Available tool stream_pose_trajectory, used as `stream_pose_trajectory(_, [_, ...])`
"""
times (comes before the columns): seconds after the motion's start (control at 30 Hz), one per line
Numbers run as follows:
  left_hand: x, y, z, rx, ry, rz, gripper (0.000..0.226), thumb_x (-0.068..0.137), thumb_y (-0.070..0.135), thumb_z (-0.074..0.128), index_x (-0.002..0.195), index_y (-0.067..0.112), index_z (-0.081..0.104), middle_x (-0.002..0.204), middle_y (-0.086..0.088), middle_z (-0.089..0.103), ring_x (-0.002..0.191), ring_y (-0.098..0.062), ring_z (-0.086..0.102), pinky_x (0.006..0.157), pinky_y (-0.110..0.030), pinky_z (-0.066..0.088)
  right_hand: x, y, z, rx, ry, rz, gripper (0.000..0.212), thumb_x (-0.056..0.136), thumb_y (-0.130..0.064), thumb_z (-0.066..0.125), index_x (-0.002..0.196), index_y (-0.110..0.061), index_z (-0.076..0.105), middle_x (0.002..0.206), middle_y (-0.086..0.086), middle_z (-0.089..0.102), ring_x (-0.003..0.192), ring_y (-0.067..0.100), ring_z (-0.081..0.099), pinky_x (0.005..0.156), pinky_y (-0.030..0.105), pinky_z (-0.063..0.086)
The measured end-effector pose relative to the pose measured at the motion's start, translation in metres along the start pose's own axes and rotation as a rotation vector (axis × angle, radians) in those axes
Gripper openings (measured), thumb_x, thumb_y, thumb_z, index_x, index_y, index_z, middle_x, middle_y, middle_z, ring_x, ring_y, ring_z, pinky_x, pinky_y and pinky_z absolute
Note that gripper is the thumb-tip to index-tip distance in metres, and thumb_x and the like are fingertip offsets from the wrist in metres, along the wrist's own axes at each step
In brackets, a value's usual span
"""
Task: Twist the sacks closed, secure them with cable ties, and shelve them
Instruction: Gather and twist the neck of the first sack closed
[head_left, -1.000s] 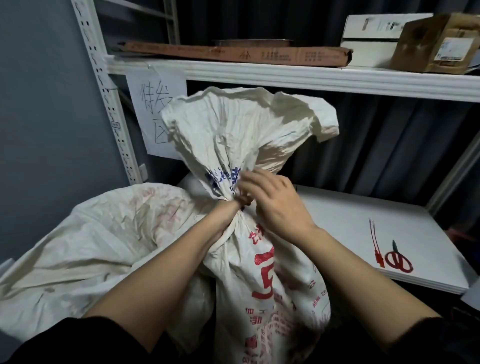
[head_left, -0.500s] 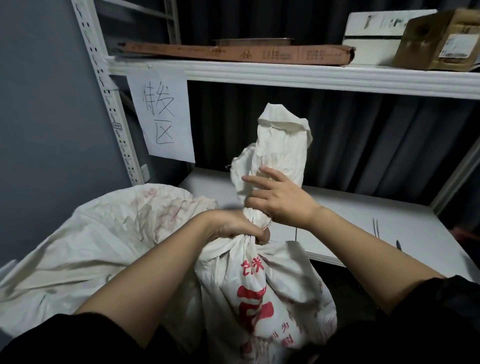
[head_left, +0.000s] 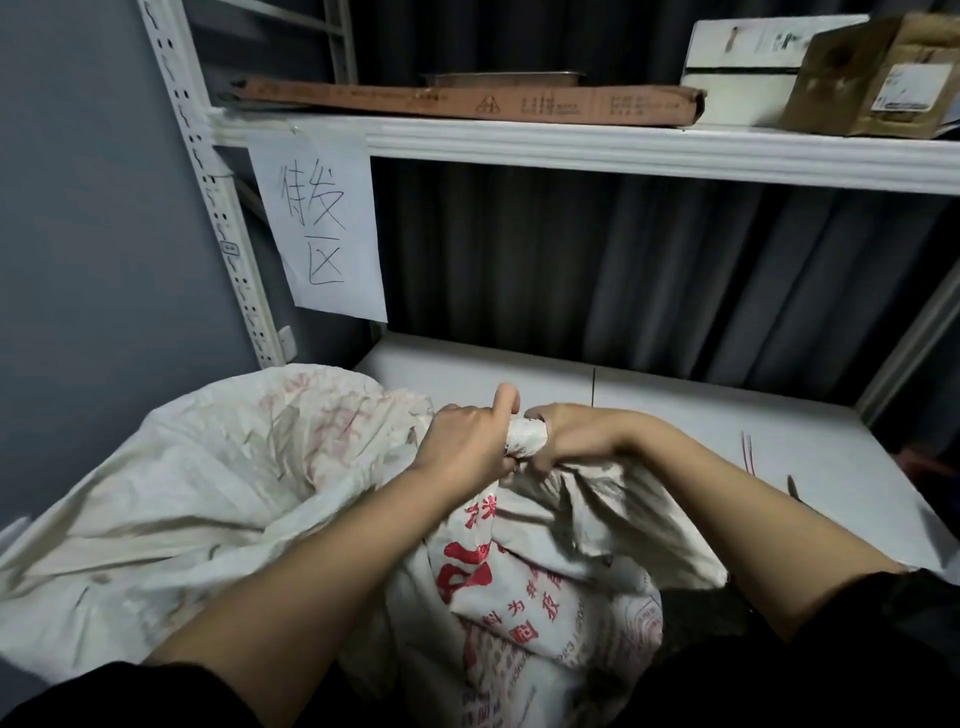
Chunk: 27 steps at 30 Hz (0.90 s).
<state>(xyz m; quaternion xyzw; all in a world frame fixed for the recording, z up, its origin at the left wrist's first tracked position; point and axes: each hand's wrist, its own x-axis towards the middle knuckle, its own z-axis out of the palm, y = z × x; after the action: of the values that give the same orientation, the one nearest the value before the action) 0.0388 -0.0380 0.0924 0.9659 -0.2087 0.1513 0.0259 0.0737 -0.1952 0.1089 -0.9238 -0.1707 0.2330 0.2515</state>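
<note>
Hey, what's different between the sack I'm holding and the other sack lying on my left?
The sack in front has its neck gathered into a tight roll, gripped by the left hand and right hand; the sack on the left lies slumped and untouched. The front sack's red print is bold and readable; the left sack's red print looks faint and washed out. Both are crumpled white woven sacks, and no cable tie shows on either.

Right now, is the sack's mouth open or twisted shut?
Twisted shut: both hands, left and right, grip the sack's rolled neck. No tie visible.
</note>
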Motion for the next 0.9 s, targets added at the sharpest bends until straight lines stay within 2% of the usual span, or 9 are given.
stream_pose_trajectory(0.13, [-0.004,-0.004,0.01,0.158,0.05,0.117,0.054,0.085,0.039,0.059,0.126,0.016,0.031,0.098,-0.001,0.068,0.088,-0.024,0.065,0.064,-0.031,0.037,0.003,0.006,0.008,0.23,-0.123,0.009,0.07,0.051,-0.024,0.072,0.116,-0.009,0.054,0.109,0.011,0.064,0.101,0.023,0.062,0.093,0.037,0.047])
stream_pose_trajectory(0.3, [-0.003,-0.011,0.013,0.207,0.03,0.234,0.053,0.087,0.05,0.05,0.129,0.023,0.033,0.102,-0.004,0.068,0.09,-0.029,0.066,0.061,-0.03,0.033,0.002,0.009,0.01,0.304,-0.167,0.015,0.069,0.058,-0.024,0.07,0.124,-0.019,0.049,0.12,0.001,0.059,0.11,0.015,0.057,0.097,0.03,0.045])
stream_pose_trajectory(0.4, [-0.001,-0.014,0.016,0.164,-0.016,0.151,0.053,0.088,0.056,0.045,0.132,0.027,0.036,0.103,-0.005,0.07,0.094,-0.03,0.065,0.064,-0.032,0.034,-0.004,0.005,0.0,0.105,-0.009,0.041,0.071,0.071,-0.036,0.077,0.131,-0.027,0.039,0.122,0.003,0.054,0.099,0.014,0.056,0.08,0.029,0.048])
stream_pose_trajectory(0.43, [0.001,-0.014,0.016,0.113,-0.029,0.096,0.049,0.088,0.055,0.046,0.127,0.026,0.039,0.103,-0.006,0.069,0.095,-0.031,0.064,0.064,-0.033,0.035,-0.007,0.003,-0.004,-0.01,0.091,0.018,0.069,0.075,-0.039,0.075,0.133,-0.026,0.039,0.123,0.004,0.054,0.099,0.016,0.056,0.082,0.03,0.048])
stream_pose_trajectory(0.53, [0.011,-0.014,0.014,-0.151,-0.071,-0.114,0.037,0.084,0.057,0.045,0.107,0.028,0.046,0.101,-0.004,0.068,0.094,-0.031,0.062,0.069,-0.034,0.042,-0.016,-0.008,-0.005,-0.641,0.612,-0.142,0.053,0.082,-0.05,0.054,0.125,-0.019,0.053,0.123,0.003,0.053,0.113,0.024,0.053,0.099,0.04,0.035])
stream_pose_trajectory(0.6, [0.022,-0.015,0.015,-0.345,-0.131,-0.245,0.03,0.082,0.058,0.039,0.095,0.033,0.048,0.1,0.001,0.066,0.093,-0.028,0.061,0.079,-0.037,0.049,-0.021,-0.017,0.004,-0.819,0.913,-0.296,0.044,0.079,-0.039,0.044,0.11,-0.013,0.063,0.113,0.006,0.061,0.111,0.029,0.058,0.1,0.045,0.031])
stream_pose_trajectory(0.7, [0.036,-0.013,0.016,-0.486,-0.227,-0.259,0.023,0.072,0.042,0.031,0.078,0.028,0.048,0.101,-0.002,0.066,0.091,-0.025,0.061,0.084,-0.039,0.051,-0.025,-0.023,0.026,-0.914,0.961,-0.396,0.042,0.082,-0.03,0.044,0.113,-0.011,0.063,0.118,0.005,0.062,0.125,0.027,0.052,0.109,0.047,0.024])
stream_pose_trajectory(0.8, [0.034,-0.016,0.015,-0.758,-0.254,-0.316,0.042,0.072,0.04,0.035,0.094,0.018,0.064,0.104,-0.004,0.068,0.092,-0.021,0.062,0.084,-0.034,0.05,-0.032,-0.017,0.038,-0.996,0.935,-0.368,0.044,0.085,-0.028,0.043,0.121,-0.01,0.061,0.126,0.007,0.06,0.132,0.027,0.046,0.113,0.05,0.021])
stream_pose_trajectory(0.9, [0.036,-0.022,0.023,-0.868,-0.265,-0.461,0.042,0.078,0.049,0.042,0.091,0.018,0.067,0.094,0.0,0.07,0.077,-0.009,0.062,0.066,-0.025,0.045,-0.04,-0.014,0.053,-1.12,0.979,-0.397,0.042,0.092,-0.018,0.037,0.124,-0.004,0.06,0.129,0.012,0.06,0.132,0.03,0.046,0.113,0.052,0.021])
